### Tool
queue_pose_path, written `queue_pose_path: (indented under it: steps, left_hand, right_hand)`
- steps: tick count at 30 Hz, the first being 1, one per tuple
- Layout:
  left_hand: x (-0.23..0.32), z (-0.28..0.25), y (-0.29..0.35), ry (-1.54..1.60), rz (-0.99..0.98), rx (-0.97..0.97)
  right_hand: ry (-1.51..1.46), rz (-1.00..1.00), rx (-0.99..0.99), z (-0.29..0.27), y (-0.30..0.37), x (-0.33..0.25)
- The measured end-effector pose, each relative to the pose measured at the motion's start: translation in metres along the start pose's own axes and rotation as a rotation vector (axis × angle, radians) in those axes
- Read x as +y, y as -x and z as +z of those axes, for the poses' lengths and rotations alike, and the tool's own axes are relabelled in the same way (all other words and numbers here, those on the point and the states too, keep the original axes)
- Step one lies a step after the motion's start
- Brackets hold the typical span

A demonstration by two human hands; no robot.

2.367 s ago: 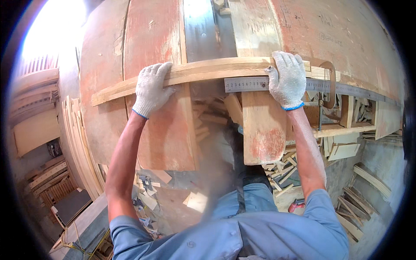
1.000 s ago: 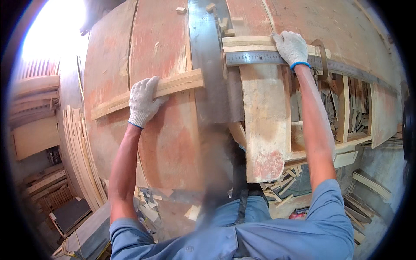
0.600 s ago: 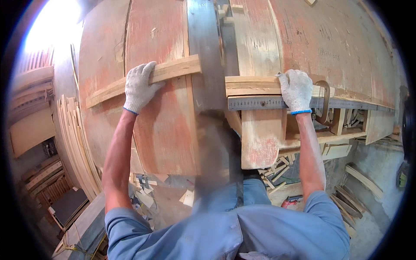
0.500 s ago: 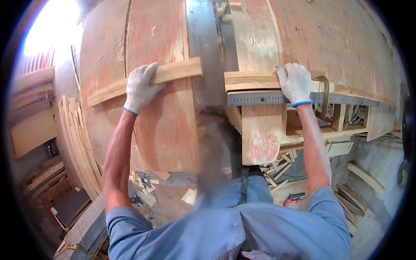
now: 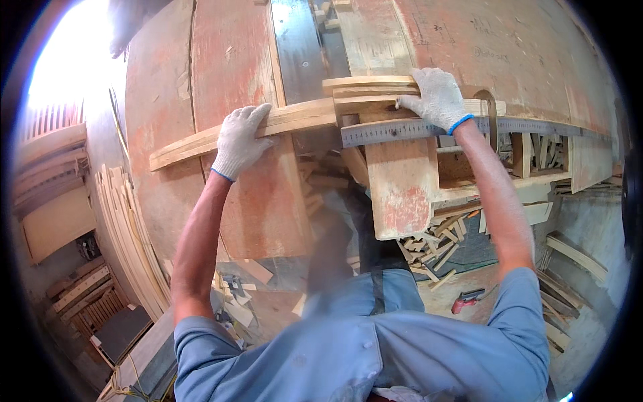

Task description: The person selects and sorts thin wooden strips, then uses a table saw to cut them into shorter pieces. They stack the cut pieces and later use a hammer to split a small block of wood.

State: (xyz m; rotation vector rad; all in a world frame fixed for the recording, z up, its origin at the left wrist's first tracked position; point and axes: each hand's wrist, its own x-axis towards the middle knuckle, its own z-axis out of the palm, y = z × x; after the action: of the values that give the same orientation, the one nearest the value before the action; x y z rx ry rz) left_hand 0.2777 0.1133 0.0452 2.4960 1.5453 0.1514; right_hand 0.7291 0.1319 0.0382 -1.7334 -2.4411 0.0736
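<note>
My left hand [image 5: 242, 139], in a white knit glove, is closed round a long pale wooden strip [image 5: 301, 118] lying across the reddish board table. The strip's right end meets or overlaps the left ends of some wooden bars; I cannot tell if they touch. My right hand [image 5: 439, 100], gloved too with a blue cuff, grips a pale wooden bar [image 5: 372, 83], thumb on the near side and fingers over the far edge. Just nearer lies a metal ruler [image 5: 382, 132] along a wooden edge. A curved wooden piece [image 5: 492, 120] stands right of that hand.
A metal strip [image 5: 299, 53] runs between the table boards. Offcuts [image 5: 439, 248] pile below the right table, beside an open wooden compartment [image 5: 459, 171]. A red tool [image 5: 467, 301] lies on the floor. Long slats [image 5: 130, 234] lean at the left.
My right hand has moved the wooden bar away from me, widening its gap from the ruler. My left hand has shifted right with the strip, whose end now reaches the right-hand bars.
</note>
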Motion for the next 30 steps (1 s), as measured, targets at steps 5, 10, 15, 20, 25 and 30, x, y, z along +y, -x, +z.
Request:
queue_pose_path:
  steps: [5,10,15,20,25,30]
  left_hand:
    - [0.008,0.001,-0.006,0.001,-0.024,0.016]
    - [0.003,0.007,-0.003,-0.032,0.015,0.065]
    - [0.004,-0.006,0.007,-0.085,0.033,0.053]
    - [-0.049,-0.014,0.022,-0.117,0.066,0.13]
    - [-0.07,-0.011,0.029,-0.058,-0.163,0.021]
    - [-0.028,-0.01,0.008,0.049,-0.09,0.101]
  right_hand:
    - [0.022,-0.105,-0.165,-0.01,-0.01,0.021]
    - [0.114,0.001,-0.21,-0.063,-0.002,-0.001]
    - [-0.073,0.48,-0.353,-0.118,0.097,-0.016]
    - [-0.273,0.532,-0.461,-0.128,0.304,0.035]
    - [-0.377,0.824,-0.323,-0.112,0.3,-0.011]
    - [-0.23,0.331,-0.032,-0.096,0.194,-0.066]
